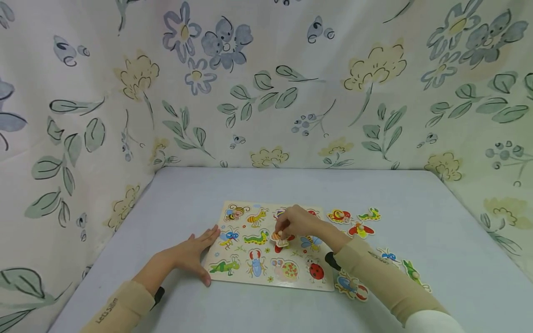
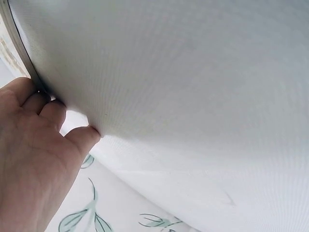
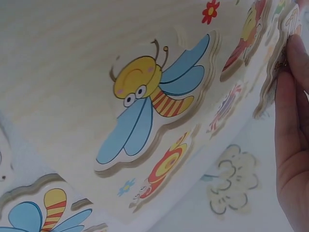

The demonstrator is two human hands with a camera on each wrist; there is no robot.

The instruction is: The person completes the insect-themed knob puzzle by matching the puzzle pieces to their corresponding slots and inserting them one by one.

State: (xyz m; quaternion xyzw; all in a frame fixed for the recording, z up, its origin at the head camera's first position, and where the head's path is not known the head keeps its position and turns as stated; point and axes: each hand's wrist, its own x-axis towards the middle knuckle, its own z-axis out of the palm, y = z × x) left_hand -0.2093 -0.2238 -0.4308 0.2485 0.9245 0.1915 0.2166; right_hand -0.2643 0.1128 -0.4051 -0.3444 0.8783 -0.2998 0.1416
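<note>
Over the puzzle board (image 1: 266, 273), right hand (image 1: 297, 223) pinches a piece (image 1: 280, 239).

A pale grey table (image 1: 416, 194) carries a wooden puzzle board (image 1: 233, 275) near its front middle. Several loose insect pieces (image 1: 361, 229) lie on the tabletop just right of the board.

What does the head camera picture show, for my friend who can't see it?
A person's right hand pinches a small wooden piece above an insect puzzle board on a pale table. The left hand rests flat at the board's left edge. More insect pieces lie loose to the right; flowered cloth hangs behind.
</note>
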